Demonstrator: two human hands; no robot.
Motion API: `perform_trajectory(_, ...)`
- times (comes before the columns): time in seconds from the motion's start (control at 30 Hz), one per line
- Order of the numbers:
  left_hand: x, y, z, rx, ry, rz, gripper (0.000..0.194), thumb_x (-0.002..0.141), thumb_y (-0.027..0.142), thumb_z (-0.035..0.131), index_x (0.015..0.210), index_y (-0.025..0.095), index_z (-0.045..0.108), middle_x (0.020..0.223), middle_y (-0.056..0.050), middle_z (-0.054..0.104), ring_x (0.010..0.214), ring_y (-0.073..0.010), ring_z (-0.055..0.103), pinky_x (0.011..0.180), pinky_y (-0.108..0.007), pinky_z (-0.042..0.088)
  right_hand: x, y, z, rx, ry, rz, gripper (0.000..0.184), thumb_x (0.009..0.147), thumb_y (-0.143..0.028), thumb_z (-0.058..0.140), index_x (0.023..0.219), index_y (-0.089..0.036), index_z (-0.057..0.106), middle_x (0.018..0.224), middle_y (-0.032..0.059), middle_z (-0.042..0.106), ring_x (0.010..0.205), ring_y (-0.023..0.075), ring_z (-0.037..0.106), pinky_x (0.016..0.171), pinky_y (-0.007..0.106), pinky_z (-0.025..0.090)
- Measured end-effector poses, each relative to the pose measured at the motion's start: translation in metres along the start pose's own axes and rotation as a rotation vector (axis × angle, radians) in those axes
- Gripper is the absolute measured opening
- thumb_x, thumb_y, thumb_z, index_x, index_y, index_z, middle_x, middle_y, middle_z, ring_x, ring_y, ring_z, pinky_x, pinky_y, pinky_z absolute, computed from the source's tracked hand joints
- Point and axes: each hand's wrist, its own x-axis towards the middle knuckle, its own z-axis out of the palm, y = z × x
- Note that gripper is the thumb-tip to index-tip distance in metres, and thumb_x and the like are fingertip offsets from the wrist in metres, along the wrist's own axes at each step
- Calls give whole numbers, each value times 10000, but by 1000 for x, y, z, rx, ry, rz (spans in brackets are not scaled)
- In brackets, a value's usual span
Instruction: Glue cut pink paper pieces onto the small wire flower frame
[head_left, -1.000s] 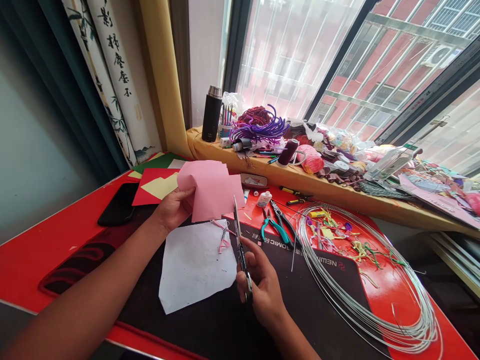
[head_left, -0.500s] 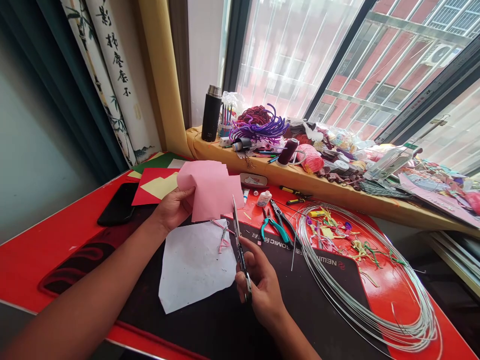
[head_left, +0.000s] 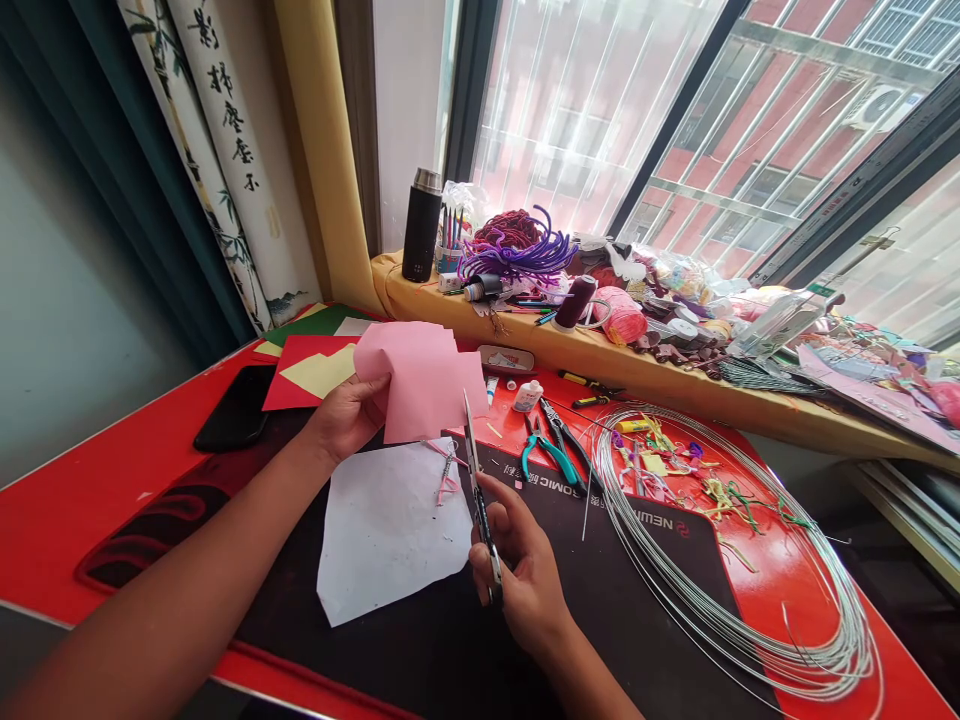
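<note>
My left hand [head_left: 352, 415] pinches the left part of a sheet of pink paper [head_left: 424, 390], thumb on top, holding it up over the mat. The paper has stepped, cut edges on its right side. My right hand [head_left: 521, 565] is wrapped round the handles of a pair of scissors [head_left: 480, 510]. Their blades point up and away, with the tip at the paper's lower right edge; whether they bite into it I cannot tell. Below the paper lies a white sheet [head_left: 394, 545] with a small twisted pink-and-wire piece [head_left: 448, 478] and some specks on it.
On the right lies a large wire coil [head_left: 832, 620], with colourful scraps [head_left: 675, 460] inside it. Teal-handled pliers [head_left: 551, 455] and a small white bottle [head_left: 528, 396] stand beyond my right hand. A phone [head_left: 236, 408] and red paper [head_left: 300, 372] are at left. Craft supplies crowd the windowsill.
The scissors' blades have shifted very slightly left along the pink paper's edge. My left hand and the paper stay practically where they were.
</note>
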Motion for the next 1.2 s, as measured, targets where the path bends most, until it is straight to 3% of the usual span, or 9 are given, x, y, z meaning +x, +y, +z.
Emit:
perform_trajectory(0.23, 2, -6, -2, 23, 0, 9, 379, 965, 191, 747, 1344, 186, 759, 1319, -114, 801, 1182, -308, 771, 908, -363, 670, 0, 0, -1, -12, 13, -14, 661, 938, -570, 781, 1506, -279, 605, 735, -74, 488, 471, 82, 446, 408, 199, 404)
perform_trajectory(0.57, 3, -8, -5, 31, -16, -4, 419, 946, 192, 770, 1363, 210, 753, 1302, -105, 810, 1204, -337, 765, 895, -379, 682, 1, 0, 0, 33, 22, -32, 624, 955, -545, 787, 1500, -304, 602, 732, -82, 477, 462, 69, 449, 405, 180, 388)
perform_trajectory(0.93, 3, -10, -1, 14, 6, 5, 375, 993, 164, 706, 1365, 175, 748, 1367, -122, 781, 1156, -283, 777, 889, -341, 675, 1, 0, 0, 35, 5, -46, 608, 955, -551, 789, 1489, -319, 613, 726, -88, 455, 451, 59, 442, 401, 166, 377)
perform_trajectory(1.2, 1, -6, 1, 8, 20, -27, 361, 997, 166, 702, 1353, 144, 755, 1219, -128, 830, 1034, -278, 801, 845, -343, 669, 1, 0, -1, 44, -4, -46, 584, 961, -530, 788, 1486, -341, 619, 738, -84, 464, 461, 61, 450, 402, 164, 386)
